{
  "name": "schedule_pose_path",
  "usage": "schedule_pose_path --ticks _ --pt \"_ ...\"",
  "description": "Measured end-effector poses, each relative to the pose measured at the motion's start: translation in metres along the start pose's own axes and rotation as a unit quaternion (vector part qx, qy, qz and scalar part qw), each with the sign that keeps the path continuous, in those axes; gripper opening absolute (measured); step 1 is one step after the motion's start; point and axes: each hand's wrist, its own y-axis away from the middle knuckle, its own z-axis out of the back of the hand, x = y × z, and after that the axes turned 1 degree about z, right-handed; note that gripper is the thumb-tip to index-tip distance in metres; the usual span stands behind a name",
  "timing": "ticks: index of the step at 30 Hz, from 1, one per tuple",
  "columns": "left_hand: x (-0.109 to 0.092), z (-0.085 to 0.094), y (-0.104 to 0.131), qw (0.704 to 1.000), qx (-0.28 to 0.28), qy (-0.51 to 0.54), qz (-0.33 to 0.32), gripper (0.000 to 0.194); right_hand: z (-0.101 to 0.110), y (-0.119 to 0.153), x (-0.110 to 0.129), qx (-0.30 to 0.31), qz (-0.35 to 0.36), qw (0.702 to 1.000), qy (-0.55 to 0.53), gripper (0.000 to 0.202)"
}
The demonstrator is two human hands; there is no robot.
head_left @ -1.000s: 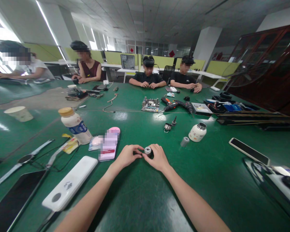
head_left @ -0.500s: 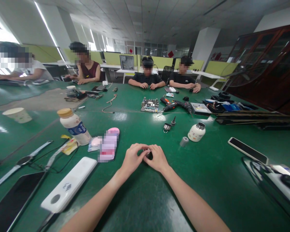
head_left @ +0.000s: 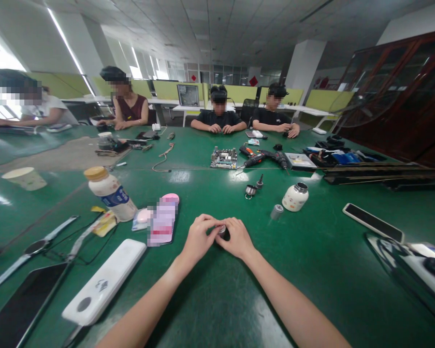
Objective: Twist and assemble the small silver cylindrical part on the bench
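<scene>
Near the middle of the green table [head_left: 210, 299], my left hand [head_left: 200, 238] and my right hand [head_left: 236, 237] meet around a small round metal part [head_left: 222, 231]. The fingers of both hands close on it, and its top shows between them. To the right stand a small grey cylinder [head_left: 276, 211] and a white bottle with an open metal neck [head_left: 296, 197]. Beyond my hands lie a small metal piece with a wire clasp [head_left: 250, 191] and a dark narrow fitting [head_left: 260, 181].
On the left are a drink bottle [head_left: 112, 195], a white power bank [head_left: 105, 282], a pink-purple case [head_left: 164, 220] and a watch [head_left: 36, 247]. A circuit board [head_left: 224, 158] and power drills [head_left: 253, 159] lie farther off. A phone [head_left: 373, 222] is at right. Several people sit opposite.
The view has shifted slightly. More of the small metal part's top shows between my fingers; my hands have stayed nearly in place around it.
</scene>
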Motion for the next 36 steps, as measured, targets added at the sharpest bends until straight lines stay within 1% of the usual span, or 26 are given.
schedule_pose_path --ticks 6,8,11,14,16,18,23,26,31,34,36 --pt "-0.0004 -0.0004 -0.0009 0.999 0.041 0.008 0.009 0.025 -0.0001 -0.0003 -0.0014 0.008 -0.003 1.0 -0.011 0.023" --pt "-0.0012 -0.0002 -0.0013 0.999 0.047 0.004 0.009 0.026 -0.0001 -0.0003 -0.0016 0.008 -0.003 1.0 -0.008 0.025" --pt "-0.0034 0.0012 -0.0018 1.0 0.022 -0.007 0.008 0.021 0.0003 -0.0004 -0.0011 0.002 -0.002 1.0 -0.006 0.028" --pt "-0.0052 0.0028 -0.0022 0.999 0.002 -0.018 0.03 0.019 0.0006 -0.0005 -0.0004 -0.004 0.002 1.0 -0.008 0.02" --pt "-0.0056 0.003 -0.0023 0.999 0.002 -0.011 0.044 0.022 0.0005 -0.0005 -0.0002 -0.006 0.004 1.0 -0.009 0.018" --pt "-0.0053 0.0024 -0.0023 0.999 0.001 0.006 0.049 0.023 0.0001 -0.0002 0.0 -0.007 0.004 1.0 -0.014 0.02" --pt "-0.0033 0.0019 -0.0025 0.998 -0.005 0.03 0.05 0.016 -0.0005 0.0003 0.0002 -0.011 0.014 0.999 -0.029 0.019" --pt "-0.0027 0.0037 -0.0032 0.999 0.002 0.03 0.039 0.017 -0.0006 0.0003 0.0002 -0.013 0.016 0.999 -0.03 0.02" --pt "-0.0024 0.0064 -0.0038 0.999 0.033 0.023 0.001 0.026 0.0003 -0.0001 0.0002 -0.011 0.01 1.0 -0.021 0.021" --pt "-0.0015 0.0055 -0.0031 1.0 0.024 0.001 0.003 0.031 0.0013 -0.0004 0.0008 -0.007 0.012 1.0 -0.026 0.018" --pt "-0.0011 0.0041 -0.0025 1.0 0.016 -0.004 0.013 0.03 0.0018 -0.0005 0.0013 -0.008 0.014 0.999 -0.028 0.017"
